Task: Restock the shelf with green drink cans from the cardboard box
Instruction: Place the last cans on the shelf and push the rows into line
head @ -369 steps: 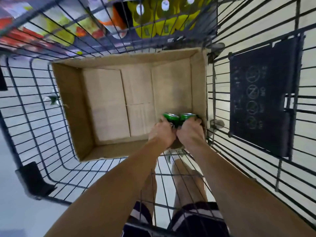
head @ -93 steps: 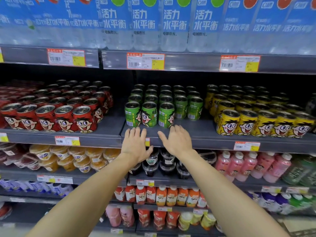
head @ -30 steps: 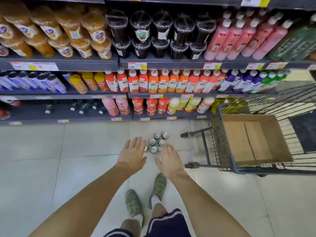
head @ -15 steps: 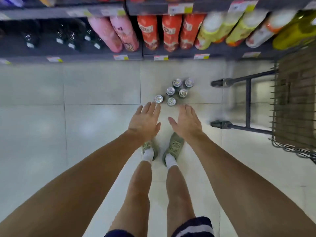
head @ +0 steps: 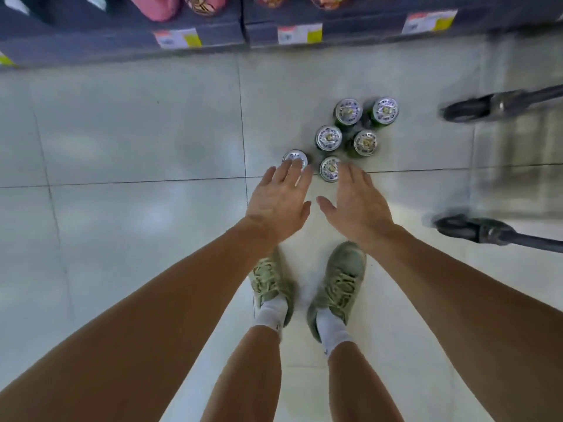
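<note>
Six green drink cans [head: 347, 138] are standing upright in a loose cluster on the tiled floor [head: 137, 132], seen from above, just in front of the bottom shelf [head: 122, 38]. Both hands are reaching down toward them, palms down. The left hand [head: 281, 197] is showing straight, slightly spread fingers [head: 289, 173], holding nothing, their tips overlapping the nearest can on the left. The right hand [head: 355, 202] is likewise flat and empty, fingers overlapping the next can. Whether either is touching metal is unclear. Cart wheels [head: 463, 109] are blurring at the right edge; shelf goods are cut off above.
</note>
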Demonstrator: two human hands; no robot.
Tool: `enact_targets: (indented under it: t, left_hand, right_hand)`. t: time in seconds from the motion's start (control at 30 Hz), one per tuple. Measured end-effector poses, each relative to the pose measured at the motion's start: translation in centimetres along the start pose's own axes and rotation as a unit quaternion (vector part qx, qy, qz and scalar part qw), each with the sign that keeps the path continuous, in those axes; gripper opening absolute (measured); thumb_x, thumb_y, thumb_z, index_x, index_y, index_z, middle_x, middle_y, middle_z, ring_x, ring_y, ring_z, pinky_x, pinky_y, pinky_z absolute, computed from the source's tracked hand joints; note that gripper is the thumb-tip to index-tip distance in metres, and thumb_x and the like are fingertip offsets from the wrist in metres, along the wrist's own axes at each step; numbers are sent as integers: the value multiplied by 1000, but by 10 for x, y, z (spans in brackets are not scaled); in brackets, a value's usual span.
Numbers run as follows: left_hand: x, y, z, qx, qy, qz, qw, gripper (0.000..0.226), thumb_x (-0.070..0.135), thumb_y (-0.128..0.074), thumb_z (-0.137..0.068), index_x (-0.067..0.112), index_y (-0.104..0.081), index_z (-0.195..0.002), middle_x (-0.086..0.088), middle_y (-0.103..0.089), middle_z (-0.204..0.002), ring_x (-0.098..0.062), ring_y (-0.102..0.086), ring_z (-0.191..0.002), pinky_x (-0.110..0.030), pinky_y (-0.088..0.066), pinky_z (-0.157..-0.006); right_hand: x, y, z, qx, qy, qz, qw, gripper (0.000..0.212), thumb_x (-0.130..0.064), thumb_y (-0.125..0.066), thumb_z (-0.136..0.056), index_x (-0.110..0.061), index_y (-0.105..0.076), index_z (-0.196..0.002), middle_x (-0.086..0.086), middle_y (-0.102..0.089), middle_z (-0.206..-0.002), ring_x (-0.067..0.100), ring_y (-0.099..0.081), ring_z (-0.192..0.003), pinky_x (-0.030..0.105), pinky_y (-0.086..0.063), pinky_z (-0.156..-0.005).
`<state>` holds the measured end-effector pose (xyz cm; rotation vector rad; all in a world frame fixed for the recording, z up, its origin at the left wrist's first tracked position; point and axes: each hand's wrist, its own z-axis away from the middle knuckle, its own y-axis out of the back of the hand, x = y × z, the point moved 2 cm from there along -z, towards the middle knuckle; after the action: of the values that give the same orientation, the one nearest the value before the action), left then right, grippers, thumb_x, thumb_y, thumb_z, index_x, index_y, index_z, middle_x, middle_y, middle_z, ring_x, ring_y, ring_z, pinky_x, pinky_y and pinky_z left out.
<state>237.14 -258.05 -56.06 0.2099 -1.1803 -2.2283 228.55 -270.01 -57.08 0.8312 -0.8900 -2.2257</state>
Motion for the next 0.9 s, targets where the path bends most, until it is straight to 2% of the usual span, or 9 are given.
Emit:
enact_targets:
  t: [0.17, 0.33, 0.47, 0.57, 0.7, 0.8, 0.9]
  left_hand:
    - [-14, -30, -52, 21, -2, 30, 999, 70, 41, -47, -97, 13, -15, -153, -10, -19, -159, -27, -17, -147, -40, -17, -119]
    - [-33, -52, -94, -16, 30, 75, 997, 79, 42, -53, -94, 13, -10, -154, -9, -10, -162, -24, -11, -149, -40, -18, -120]
    - [-41, -67, -117, -38, 45, 119, 991, 90, 32, -66, -88, 12, -8, -154, -8, -10, -161, -24, -10, -148, -37, -23, -116]
    - [-47, -79, -124, -46, 45, 157, 986, 90, 15, -71, -84, 9, -13, -152, -8, -19, -157, -25, -20, -144, -37, -33, -111]
    - [-56, -95, -133, -25, 28, 213, 976, 80, -1, -66, -82, 9, -24, -149, -7, -33, -148, -26, -34, -134, -31, -34, -107]
    - [-61, -101, -136, 0, 25, 222, 975, 72, 0, -65, -82, 10, -32, -146, -6, -39, -144, -26, -38, -128, -30, -37, -102]
    - [-60, -102, -131, -1, 31, 227, 973, 70, 3, -68, -79, 11, -38, -142, -7, -42, -141, -27, -42, -123, -31, -39, -98]
  right_hand:
    - [18, -30, -51, 4, 7, 9, 1000, 79, -42, -64, -91, -6, -26, -150, 11, -34, -151, 29, -31, -139, 42, -35, -109]
    - [37, -53, -84, -11, -63, -47, 997, 86, -43, -73, -83, -13, -26, -150, 10, -36, -148, 31, -35, -136, 45, -40, -104]
    - [50, -66, -99, -34, -68, -21, 997, 95, -42, -79, -79, -14, -24, -151, 9, -34, -150, 29, -34, -137, 43, -40, -102]
    - [55, -78, -105, -47, -65, -23, 996, 98, -39, -81, -78, -13, -22, -152, 10, -33, -151, 29, -35, -138, 43, -41, -102]
    - [59, -92, -112, -23, -87, -74, 993, 88, -30, -81, -80, -12, -29, -148, 9, -39, -147, 32, -44, -131, 43, -44, -98]
    - [61, -98, -113, 26, -88, -104, 990, 73, -27, -78, -80, -11, -40, -140, 11, -51, -136, 35, -53, -120, 42, -47, -92]
    - [60, -97, -103, 72, -74, -121, 987, 67, -28, -76, -81, -9, -46, -137, 12, -56, -129, 35, -56, -113, 42, -49, -88]
